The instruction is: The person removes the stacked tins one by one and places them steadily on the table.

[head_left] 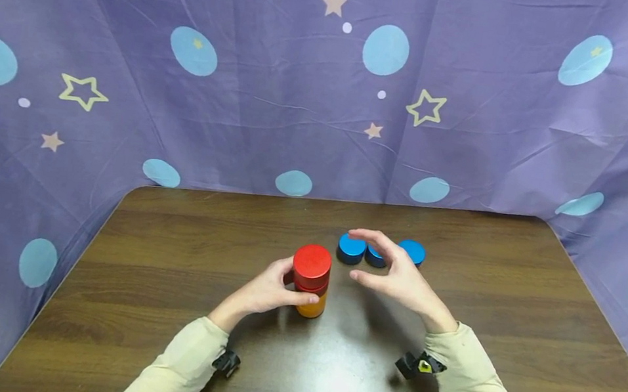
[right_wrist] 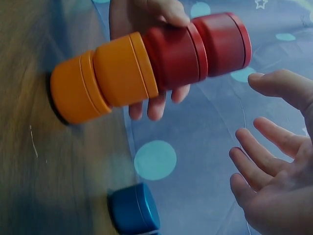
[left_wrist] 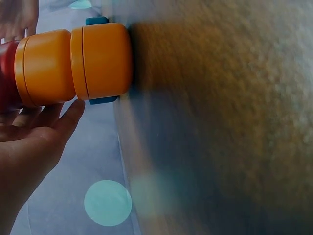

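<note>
Two orange round tins (right_wrist: pixel 78 90) and two red round tins (right_wrist: pixel 222 46) form one upright stack, orange below and red on top. My left hand (head_left: pixel 268 291) holds the stack around its middle, thumb on the near side and fingers on the far side. To the right of the stack, my right hand (head_left: pixel 395 278) hovers with fingers spread and nothing in its grasp. Behind it stand three blue tins in a row: a left one (head_left: pixel 351 250), a middle one (head_left: pixel 375 258) partly covered by the hand, and a right one (head_left: pixel 412 252).
The brown wooden table (head_left: pixel 176 244) has rounded far corners. A purple curtain (head_left: pixel 281 86) with stars and blue dots hangs right behind its far edge. Light glares off the tabletop in front of the stack.
</note>
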### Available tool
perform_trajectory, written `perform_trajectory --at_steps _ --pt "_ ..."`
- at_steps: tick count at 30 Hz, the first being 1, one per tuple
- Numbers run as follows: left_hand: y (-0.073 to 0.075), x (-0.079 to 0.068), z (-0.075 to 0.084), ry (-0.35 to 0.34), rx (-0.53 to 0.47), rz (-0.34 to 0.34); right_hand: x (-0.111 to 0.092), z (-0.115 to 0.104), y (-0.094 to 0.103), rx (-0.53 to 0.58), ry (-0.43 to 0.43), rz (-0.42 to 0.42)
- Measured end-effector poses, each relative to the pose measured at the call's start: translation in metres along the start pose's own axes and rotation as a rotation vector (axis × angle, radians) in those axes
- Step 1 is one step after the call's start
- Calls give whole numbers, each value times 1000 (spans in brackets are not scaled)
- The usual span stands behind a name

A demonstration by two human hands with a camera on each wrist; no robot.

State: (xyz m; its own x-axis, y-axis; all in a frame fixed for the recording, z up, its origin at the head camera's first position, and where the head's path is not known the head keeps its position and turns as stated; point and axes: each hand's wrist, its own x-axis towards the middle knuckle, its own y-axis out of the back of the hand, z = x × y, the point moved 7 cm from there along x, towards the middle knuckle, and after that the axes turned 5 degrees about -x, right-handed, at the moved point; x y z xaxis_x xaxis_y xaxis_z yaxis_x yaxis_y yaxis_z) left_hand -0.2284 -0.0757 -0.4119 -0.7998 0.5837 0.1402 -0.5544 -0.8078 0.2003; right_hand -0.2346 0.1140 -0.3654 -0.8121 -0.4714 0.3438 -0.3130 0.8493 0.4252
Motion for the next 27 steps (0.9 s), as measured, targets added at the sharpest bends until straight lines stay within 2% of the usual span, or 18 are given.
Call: perform_trajectory --at_steps 10,16,27 --pt "-1 0 1 -9 9 1 5 -9 -25 70 24 -76" --pt "-1 1 0 -16 6 -20 8 -13 -38 105 50 -91" --pt "1 0 -1 -13 5 -24 13 -15 -49 139 3 -106"
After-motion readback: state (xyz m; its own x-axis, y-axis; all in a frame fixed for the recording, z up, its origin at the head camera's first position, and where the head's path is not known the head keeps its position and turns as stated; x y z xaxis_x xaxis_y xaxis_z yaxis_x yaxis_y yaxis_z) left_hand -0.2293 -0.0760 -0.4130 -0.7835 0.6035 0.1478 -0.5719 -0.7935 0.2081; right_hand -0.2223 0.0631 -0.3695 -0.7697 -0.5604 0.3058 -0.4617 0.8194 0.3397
